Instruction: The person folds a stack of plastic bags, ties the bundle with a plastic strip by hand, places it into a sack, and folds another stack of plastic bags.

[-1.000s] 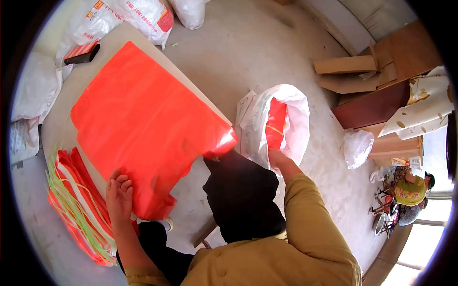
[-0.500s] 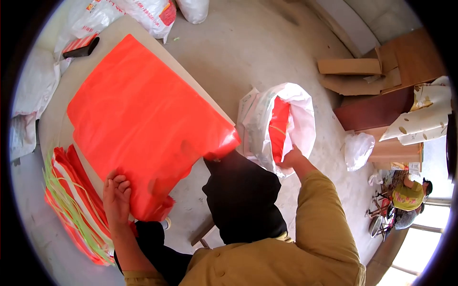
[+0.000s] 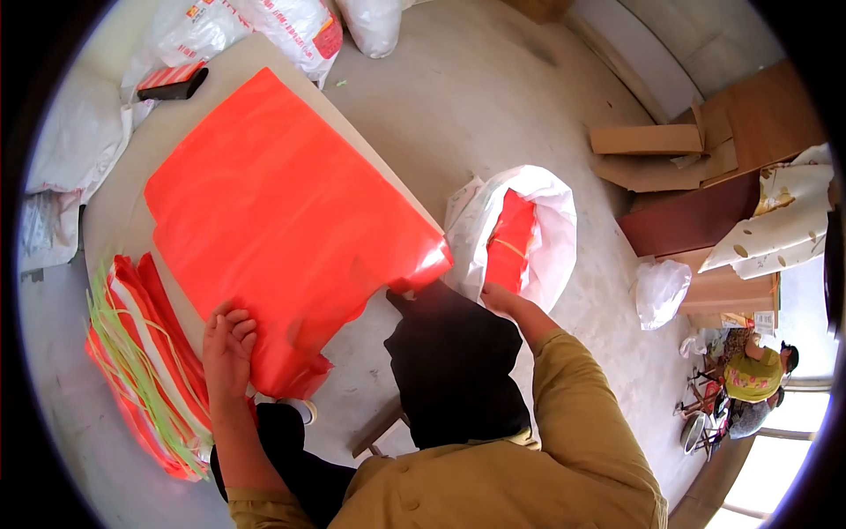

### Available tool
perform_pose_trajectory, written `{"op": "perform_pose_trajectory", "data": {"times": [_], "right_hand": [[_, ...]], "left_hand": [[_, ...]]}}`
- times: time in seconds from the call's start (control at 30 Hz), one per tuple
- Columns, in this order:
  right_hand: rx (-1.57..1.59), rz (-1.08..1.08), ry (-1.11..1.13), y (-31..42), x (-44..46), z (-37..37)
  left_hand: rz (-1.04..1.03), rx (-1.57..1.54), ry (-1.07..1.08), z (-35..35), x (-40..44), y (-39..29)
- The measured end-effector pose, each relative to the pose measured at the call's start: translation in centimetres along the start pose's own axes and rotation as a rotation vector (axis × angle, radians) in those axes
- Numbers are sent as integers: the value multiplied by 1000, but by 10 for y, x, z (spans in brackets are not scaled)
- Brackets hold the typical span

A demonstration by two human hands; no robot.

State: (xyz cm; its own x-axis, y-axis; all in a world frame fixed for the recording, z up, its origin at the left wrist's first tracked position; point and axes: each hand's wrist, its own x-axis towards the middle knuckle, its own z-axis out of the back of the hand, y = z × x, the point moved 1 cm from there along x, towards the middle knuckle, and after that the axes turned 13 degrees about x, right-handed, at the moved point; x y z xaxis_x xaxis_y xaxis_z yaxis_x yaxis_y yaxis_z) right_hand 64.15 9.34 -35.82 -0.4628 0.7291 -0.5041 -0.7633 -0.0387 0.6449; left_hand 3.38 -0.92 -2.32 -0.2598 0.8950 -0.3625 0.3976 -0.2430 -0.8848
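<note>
A stack of bright red plastic sheets (image 3: 291,194) lies on a board, its near end drooping over the edge. My left hand (image 3: 231,348) rests at the stack's lower left edge, fingers loosely bent and slightly apart, gripping nothing visible. A white plastic sack (image 3: 555,238) stands open on the floor to the right. Inside it is a red plastic bundle (image 3: 509,238) with a thin tan band around it. My right hand (image 3: 500,300) is at the sack's near rim, by the bundle's lower end; its fingertips are mostly hidden.
Red and white plastic strips (image 3: 145,353) with pale green ties lie at left. Stuffed white bags (image 3: 291,35) and a dark wallet-like object (image 3: 174,81) are at the back. At right are a cardboard box (image 3: 656,141), a clear plastic bag (image 3: 661,293) and a seated person (image 3: 753,375).
My right hand has shifted left, from the sack's inner right side to the near rim by the bundle. More of the red bundle shows. My left hand stays at the stack's edge.
</note>
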Motion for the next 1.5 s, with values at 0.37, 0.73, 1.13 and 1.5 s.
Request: {"op": "perform_pose_trajectory", "data": {"times": [0.37,0.73,1.13,1.5], "right_hand": [[-215,-126,-220,3,-34,84],[-161,565,-369,416,-57,171],[-606,724,-79,540,89,69],[-565,752,-234,570,123,81]], "left_hand": [[-65,-82,159,-12,-5,-6],[-355,-344,274,-12,-37,-41],[-263,-203,-29,11,-49,-51],[-450,985,-55,1,-49,-49]]}}
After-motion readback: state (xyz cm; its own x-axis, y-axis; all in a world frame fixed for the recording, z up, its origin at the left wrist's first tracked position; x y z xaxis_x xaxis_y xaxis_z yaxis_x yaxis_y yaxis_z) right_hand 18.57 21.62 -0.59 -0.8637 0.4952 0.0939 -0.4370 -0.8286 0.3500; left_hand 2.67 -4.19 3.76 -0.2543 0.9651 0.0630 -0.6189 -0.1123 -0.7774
